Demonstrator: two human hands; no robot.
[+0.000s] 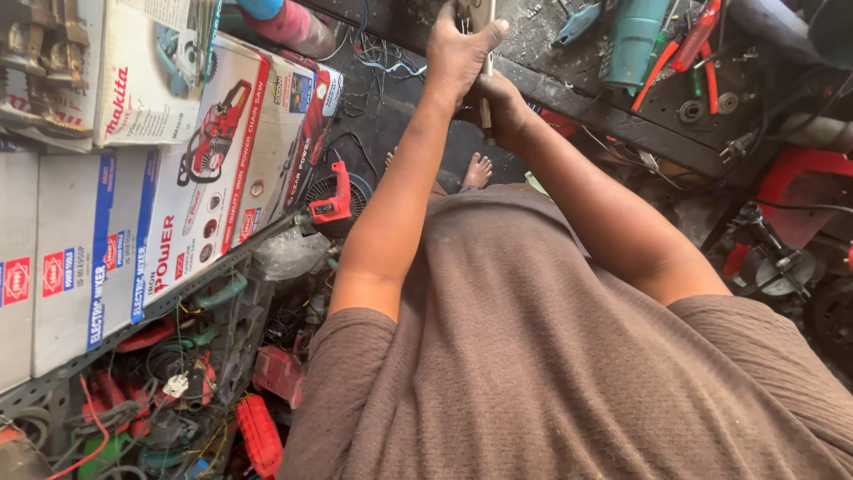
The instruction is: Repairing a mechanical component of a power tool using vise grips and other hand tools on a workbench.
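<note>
- The left hand point(460, 49) is raised out in front of the chest, arm nearly straight, fingers and thumb wrapped tight round a thin pale rod point(487, 67) near its upper end.
- The right hand point(499, 105) sits just below the left one — fingers curled shut round the same rod, forearm angled up from the elbow.
- The rod stands nearly upright between the two hands, its top cut off by the picture edge.
- Just beyond the hands lies a dark, grimy bench point(622, 116); a teal power tool point(633, 40) lies to the right of them on it.
- Well below the left arm, a red drill point(333, 200) sits by a shelf of boxes point(160, 178).
</note>
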